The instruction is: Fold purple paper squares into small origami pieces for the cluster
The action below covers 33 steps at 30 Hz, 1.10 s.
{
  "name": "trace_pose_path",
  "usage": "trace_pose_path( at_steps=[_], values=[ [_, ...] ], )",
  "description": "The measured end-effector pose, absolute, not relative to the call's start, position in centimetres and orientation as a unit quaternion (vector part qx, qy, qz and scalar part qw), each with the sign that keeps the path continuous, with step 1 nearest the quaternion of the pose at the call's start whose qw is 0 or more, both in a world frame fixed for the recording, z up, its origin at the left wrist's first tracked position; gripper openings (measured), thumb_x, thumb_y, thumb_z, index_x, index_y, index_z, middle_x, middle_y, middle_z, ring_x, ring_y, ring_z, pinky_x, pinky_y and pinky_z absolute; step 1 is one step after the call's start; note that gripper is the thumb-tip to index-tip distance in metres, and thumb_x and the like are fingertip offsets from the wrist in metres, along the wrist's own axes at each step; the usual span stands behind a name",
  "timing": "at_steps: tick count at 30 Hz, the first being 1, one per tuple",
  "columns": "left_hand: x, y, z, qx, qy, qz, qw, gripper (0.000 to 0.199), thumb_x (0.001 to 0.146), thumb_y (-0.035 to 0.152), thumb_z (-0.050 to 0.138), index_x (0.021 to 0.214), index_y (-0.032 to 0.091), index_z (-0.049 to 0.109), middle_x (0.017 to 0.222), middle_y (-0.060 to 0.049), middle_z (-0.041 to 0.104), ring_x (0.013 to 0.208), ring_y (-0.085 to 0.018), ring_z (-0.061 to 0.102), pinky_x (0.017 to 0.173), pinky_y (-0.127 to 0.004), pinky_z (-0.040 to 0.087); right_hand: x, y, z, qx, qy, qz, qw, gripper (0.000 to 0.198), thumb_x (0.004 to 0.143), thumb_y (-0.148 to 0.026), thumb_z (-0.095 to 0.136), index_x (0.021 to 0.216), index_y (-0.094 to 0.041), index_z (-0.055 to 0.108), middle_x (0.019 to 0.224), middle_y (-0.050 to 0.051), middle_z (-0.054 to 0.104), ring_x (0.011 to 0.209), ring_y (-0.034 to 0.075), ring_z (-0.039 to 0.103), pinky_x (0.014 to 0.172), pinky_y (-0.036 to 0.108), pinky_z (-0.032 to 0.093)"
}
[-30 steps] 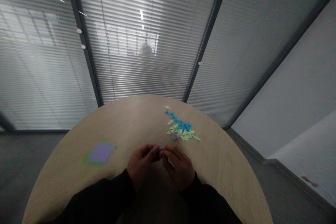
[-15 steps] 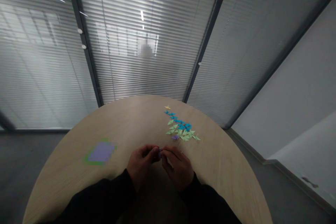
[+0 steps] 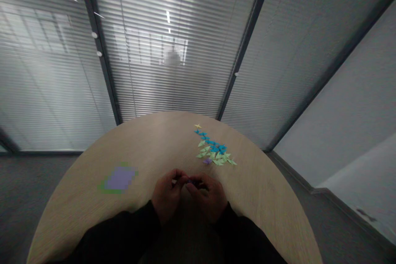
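My left hand (image 3: 168, 193) and my right hand (image 3: 208, 196) meet over the near middle of the table, their fingertips pinched together. Between them is a small purple folded paper (image 3: 189, 181), mostly covered by the fingers, so its shape cannot be made out. Beyond my right hand lies a group of small folded paper figures that look like cranes: one purple crane (image 3: 207, 161) closest to me, several pale green cranes (image 3: 219, 157), several blue cranes (image 3: 218, 148) and a yellow crane (image 3: 197, 126) farthest away.
A blurred purple sheet or stack (image 3: 120, 178) with green edges lies to the left on the round wooden table (image 3: 148, 144). Past the table's far edge stand glass panels with blinds (image 3: 173, 90). A white wall (image 3: 355, 111) rises on the right.
My right hand's fingers have curled in, with the thumb now pressed nearer the left fingertips. Less of the purple paper shows. The cranes and the purple sheet stay where they were.
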<state>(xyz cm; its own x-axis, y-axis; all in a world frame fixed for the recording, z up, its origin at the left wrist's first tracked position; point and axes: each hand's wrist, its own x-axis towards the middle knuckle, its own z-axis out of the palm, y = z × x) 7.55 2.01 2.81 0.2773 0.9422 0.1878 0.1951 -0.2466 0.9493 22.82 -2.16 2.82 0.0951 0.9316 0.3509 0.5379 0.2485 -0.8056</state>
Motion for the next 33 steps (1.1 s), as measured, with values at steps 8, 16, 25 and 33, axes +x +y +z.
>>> trace_pose_path(
  at_steps=[8,16,25,33],
  values=[
    [7.50,2.28,2.80,0.711,0.412,0.413,0.393,0.021,0.089,0.034,0.053,0.081,0.019,0.065,0.075,-0.003,0.072,0.069,-0.019,0.065,0.066,-0.030,0.047,23.02,-2.27,2.86,-0.579,-0.604,0.302,0.457,0.030,0.086,-0.042,0.060,0.089,-0.018,0.077,0.081,0.007,0.078,0.074,0.022,0.073,0.068,0.031,0.055],
    [7.48,2.49,2.61,0.694,0.399,0.386,0.460,0.031,0.086,0.045,0.058,0.095,0.018,0.071,0.090,-0.008,0.075,0.079,-0.023,0.068,0.071,-0.033,0.050,23.05,-2.15,2.49,-0.591,-0.545,0.343,0.486,0.035,0.081,-0.049,0.065,0.085,-0.016,0.075,0.077,0.008,0.076,0.071,0.022,0.071,0.063,0.030,0.054],
    [7.37,2.77,2.52,0.664,0.388,0.395,0.502,0.029,0.082,0.045,0.064,0.086,0.017,0.071,0.082,-0.006,0.074,0.076,-0.022,0.066,0.070,-0.032,0.049,22.54,-2.24,2.52,-0.608,-0.552,0.321,0.473,0.031,0.076,-0.046,0.068,0.085,-0.016,0.072,0.076,0.006,0.074,0.065,0.020,0.068,0.057,0.027,0.051],
    [7.29,2.69,2.35,0.651,0.372,0.397,0.529,0.032,0.081,0.048,0.062,0.074,0.017,0.063,0.068,-0.003,0.064,0.065,-0.018,0.057,0.062,-0.029,0.043,22.60,-2.41,3.07,-0.607,-0.573,0.304,0.459,0.034,0.079,-0.049,0.067,0.076,-0.015,0.072,0.068,0.006,0.071,0.064,0.019,0.064,0.057,0.027,0.047]
  ],
)
